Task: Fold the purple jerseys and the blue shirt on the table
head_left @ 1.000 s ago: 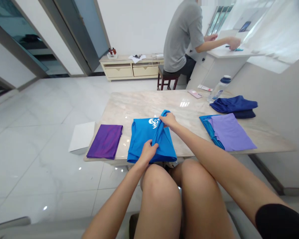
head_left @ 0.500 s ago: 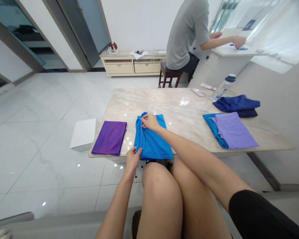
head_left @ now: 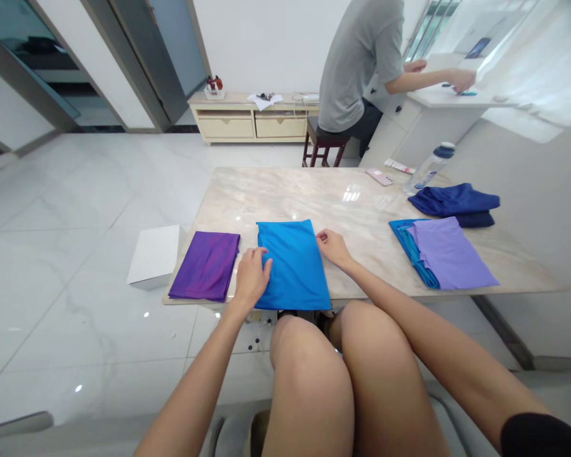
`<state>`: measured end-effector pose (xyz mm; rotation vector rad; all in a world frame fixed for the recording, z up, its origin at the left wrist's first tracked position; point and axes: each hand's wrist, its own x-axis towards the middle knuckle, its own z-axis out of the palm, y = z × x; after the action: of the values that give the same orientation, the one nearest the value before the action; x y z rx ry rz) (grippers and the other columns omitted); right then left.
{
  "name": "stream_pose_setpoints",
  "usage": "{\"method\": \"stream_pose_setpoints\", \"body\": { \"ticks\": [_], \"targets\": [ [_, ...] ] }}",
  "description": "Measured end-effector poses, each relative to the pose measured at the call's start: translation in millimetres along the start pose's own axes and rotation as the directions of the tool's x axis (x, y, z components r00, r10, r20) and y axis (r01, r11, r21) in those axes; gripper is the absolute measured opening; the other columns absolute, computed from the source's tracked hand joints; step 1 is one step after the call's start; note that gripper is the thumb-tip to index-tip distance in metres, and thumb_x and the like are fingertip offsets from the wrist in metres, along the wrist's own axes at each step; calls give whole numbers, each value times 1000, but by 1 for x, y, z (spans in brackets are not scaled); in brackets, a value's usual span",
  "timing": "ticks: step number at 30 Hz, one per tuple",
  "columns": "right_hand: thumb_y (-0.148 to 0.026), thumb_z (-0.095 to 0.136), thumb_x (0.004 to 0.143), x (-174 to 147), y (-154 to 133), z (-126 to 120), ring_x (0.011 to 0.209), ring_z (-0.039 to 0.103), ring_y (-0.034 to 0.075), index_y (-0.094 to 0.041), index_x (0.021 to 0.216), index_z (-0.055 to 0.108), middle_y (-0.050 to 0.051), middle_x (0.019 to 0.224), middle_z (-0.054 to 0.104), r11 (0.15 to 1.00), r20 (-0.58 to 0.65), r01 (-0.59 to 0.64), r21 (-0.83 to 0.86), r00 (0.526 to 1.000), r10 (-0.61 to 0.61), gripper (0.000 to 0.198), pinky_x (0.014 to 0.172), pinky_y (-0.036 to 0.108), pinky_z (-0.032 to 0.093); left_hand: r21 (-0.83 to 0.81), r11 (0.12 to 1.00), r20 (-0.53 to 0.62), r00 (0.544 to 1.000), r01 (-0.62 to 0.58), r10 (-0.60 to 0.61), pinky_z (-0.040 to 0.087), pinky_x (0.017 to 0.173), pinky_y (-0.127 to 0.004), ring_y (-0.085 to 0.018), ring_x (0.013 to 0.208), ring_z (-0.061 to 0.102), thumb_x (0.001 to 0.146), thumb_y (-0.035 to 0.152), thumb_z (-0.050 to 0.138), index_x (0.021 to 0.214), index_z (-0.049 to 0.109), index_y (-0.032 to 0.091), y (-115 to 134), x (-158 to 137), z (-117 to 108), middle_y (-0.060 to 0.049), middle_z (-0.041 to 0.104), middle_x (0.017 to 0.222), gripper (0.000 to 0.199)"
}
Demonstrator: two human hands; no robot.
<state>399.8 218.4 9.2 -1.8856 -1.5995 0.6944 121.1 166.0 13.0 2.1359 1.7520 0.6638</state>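
Note:
A bright blue folded cloth (head_left: 292,270) lies flat near the front edge of the table, its outline roughly rectangular. At its left edge rests my left hand (head_left: 253,274), thumb and fingers apart, touching the fabric. On the opposite side, my right hand (head_left: 334,247) has its fingers drawn together in a pinch at the upper right edge of the blue cloth. How much fabric is between those fingertips is hard to see. To the left of my left hand lies a purple folded cloth (head_left: 207,266).
On the table (head_left: 266,190), a lilac cloth (head_left: 454,254) lies over blue ones at right, with navy cloth (head_left: 457,200), a water bottle (head_left: 431,168) and a phone (head_left: 379,177) behind. A white box (head_left: 155,254) stands left. A person (head_left: 361,70) sits beyond.
The bunched left part of the blue cloth has been spread flat. My right hand has moved right to the cloth's far edge; my left hand has moved up its left side and loosened.

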Motion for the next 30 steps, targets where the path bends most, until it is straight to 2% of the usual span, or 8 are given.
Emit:
{"method": "stream_pose_setpoints", "body": {
  "ticks": [3,6,12,16,19,23,27,30],
  "targets": [
    [-12,64,97,-16,14,5,96,69,23,-19,109,71,11,109,79,995,81,96,-30,992,-93,16,95,30,51,142,989,84,996,-45,34,51,107,-42,-33,128,64,107,26,60,132,66,21,3,8,10,-16,69,134,27],
    [-18,62,100,-9,16,9,107,68,26,-20,116,71,12,117,77,972,129,195,-128,975,-178,19,104,34,50,197,973,29,991,120,-128,52,101,-41,-33,122,66,109,27,56,127,66,19,-9,-2,17,-17,71,126,22],
    [-17,58,102,44,-24,30,109,69,25,-17,117,73,12,117,77,916,236,384,-116,906,-350,22,106,34,50,67,965,-46,966,255,-253,52,92,-39,-32,111,70,109,40,59,115,68,22,-16,-36,17,-11,74,112,20],
    [-18,59,103,46,-45,43,113,68,27,-18,111,75,14,118,76,881,255,447,-153,879,-402,17,102,34,50,51,951,-21,952,305,-305,52,89,-39,-31,107,71,106,40,63,98,69,24,-11,-46,16,-10,74,106,18],
    [-21,60,103,29,-32,32,112,69,29,-20,108,76,14,117,78,908,199,365,-205,924,-326,16,96,33,50,29,936,-17,936,351,-351,52,85,-38,-32,102,73,106,39,60,96,69,24,-17,-48,11,-10,76,104,20],
    [-19,63,99,8,7,8,100,75,28,-20,112,76,12,108,82,968,57,71,-239,997,-59,19,87,32,51,-11,944,-40,943,331,-331,54,90,-40,-34,106,76,106,35,55,112,72,21,-29,-30,6,-14,80,112,22],
    [-17,68,94,-6,29,0,94,78,27,-19,102,77,8,81,81,987,72,-118,-106,989,126,13,86,30,52,-133,927,18,935,352,-353,54,99,-38,-32,113,77,103,31,55,123,73,16,-30,14,8,-18,81,121,30],
    [-24,73,95,-10,27,3,77,76,24,-21,83,76,1,55,68,976,180,-217,22,961,210,13,79,29,51,-212,846,159,871,489,-464,55,87,-35,-32,103,79,101,42,63,109,78,15,-29,44,12,-16,83,100,31]
  ]
}}
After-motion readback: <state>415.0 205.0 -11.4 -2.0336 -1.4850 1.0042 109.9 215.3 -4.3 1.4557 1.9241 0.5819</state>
